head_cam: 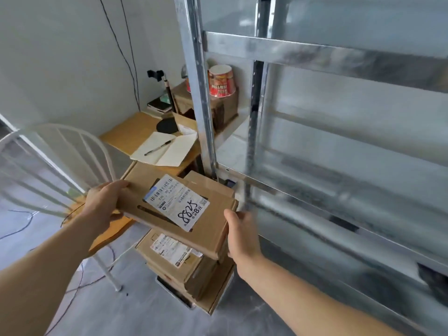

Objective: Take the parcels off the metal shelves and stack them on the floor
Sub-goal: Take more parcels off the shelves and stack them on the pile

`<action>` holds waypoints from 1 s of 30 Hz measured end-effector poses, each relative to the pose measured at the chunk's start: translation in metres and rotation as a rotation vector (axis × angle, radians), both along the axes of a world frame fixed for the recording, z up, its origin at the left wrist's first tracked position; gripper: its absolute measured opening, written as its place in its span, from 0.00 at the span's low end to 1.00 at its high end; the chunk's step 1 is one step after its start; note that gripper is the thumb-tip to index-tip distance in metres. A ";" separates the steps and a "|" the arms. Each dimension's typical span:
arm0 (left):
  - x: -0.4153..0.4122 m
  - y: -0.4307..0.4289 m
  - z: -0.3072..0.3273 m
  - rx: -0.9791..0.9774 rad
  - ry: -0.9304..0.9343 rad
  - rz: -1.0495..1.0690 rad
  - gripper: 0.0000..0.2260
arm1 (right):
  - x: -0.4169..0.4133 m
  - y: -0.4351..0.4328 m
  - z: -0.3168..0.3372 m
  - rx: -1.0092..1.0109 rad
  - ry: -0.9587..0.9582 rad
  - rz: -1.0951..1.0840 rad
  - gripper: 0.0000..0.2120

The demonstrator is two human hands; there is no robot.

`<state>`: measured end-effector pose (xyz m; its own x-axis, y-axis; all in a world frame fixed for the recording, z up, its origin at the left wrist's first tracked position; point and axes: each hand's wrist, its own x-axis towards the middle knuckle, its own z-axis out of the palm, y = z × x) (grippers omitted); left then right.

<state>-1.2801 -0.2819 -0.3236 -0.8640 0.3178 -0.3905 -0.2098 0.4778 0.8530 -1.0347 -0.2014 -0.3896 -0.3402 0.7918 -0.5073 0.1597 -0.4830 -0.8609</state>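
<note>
I have a flat brown cardboard parcel with a white shipping label (179,207) held between both hands, in the air above the stack of brown cardboard parcels (184,270) on the grey floor (135,314), just left of the galvanised metal shelving unit (315,166). My left hand (104,204) is clamped on the parcel's left edge, thumb on top near the far corner and fingers underneath. My right hand (242,234) grips the near right corner, thumb along the side; its fingers are hidden under the box.

The step, as I judge it, is setting this parcel onto the pile. To do it well I would keep it level, line up its edges with the labelled box visible below, and lower straight down, not sliding in from the side. The lower boxes look slightly fanned out of square, so a sideways push could shift them. The right corner is near the shelf's upright post (206,132), so I would hold a little left to avoid clipping it.

I would let the far edge touch first, slip my left fingers out, then ease the near corner down and free the right hand. The white wire-backed chair (60,166) stands near my left arm, so that elbow should stay tucked.
</note>
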 end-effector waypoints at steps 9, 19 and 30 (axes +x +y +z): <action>-0.062 0.001 -0.046 -0.230 -0.052 -0.279 0.08 | -0.055 -0.032 -0.049 -0.192 -0.215 -0.179 0.13; -0.084 -0.010 -0.093 -0.406 -0.098 -0.469 0.13 | -0.071 -0.053 -0.086 -0.257 -0.339 -0.208 0.15; -0.078 0.002 -0.124 -0.416 -0.137 -0.499 0.18 | -0.074 -0.059 -0.126 -0.260 -0.267 -0.241 0.46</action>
